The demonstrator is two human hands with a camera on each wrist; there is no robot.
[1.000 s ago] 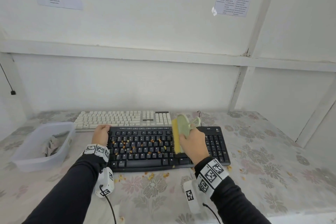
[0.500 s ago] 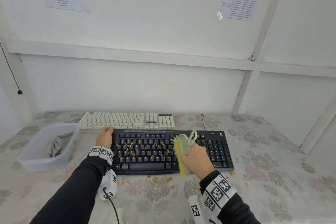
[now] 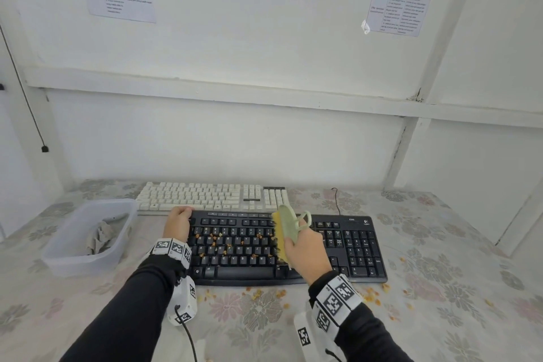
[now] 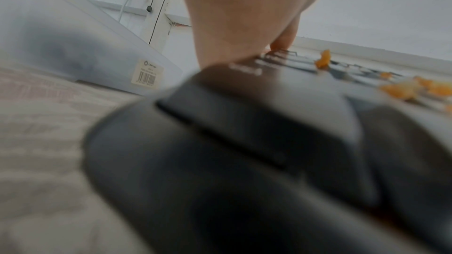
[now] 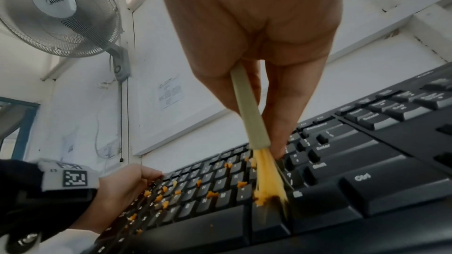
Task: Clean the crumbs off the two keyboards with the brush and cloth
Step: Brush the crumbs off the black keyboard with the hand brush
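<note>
While the brush (image 3: 286, 231) works the letter keys, the black keyboard (image 3: 361, 247) lies at the near side of the table (image 3: 458, 282), directly in front of the person, with the white keyboard (image 3: 205, 195) just behind it. This layout probably lets one board be swept toward the front edge without scattering debris onto the other.

The left hand (image 3: 177, 223) rests on the far-left corner of the black keyboard. Its fingers curl over the back edge, and the heel of the hand sits on the keys. The likely purpose is to stop the board sliding under the brush strokes.

The right hand (image 3: 307, 253) is closed around the pale green handle of the brush. In the right wrist view, the thumb and fingers pinch the flat handle from both sides. The yellow bristles (image 5: 269, 177) point left and down, touching the keys at the right end of the letter block.

Orange crumbs (image 3: 226, 244) lie scattered across the letter keys to the left of the bristles. More crumbs lie on the tablecloth in front of the board. The number pad appears clear.

The cloth (image 3: 101, 236) lies crumpled in a clear plastic tub (image 3: 73, 261) at the left, untouched. The white keyboard shows no crumbs from here, though small ones could not be seen.
</note>
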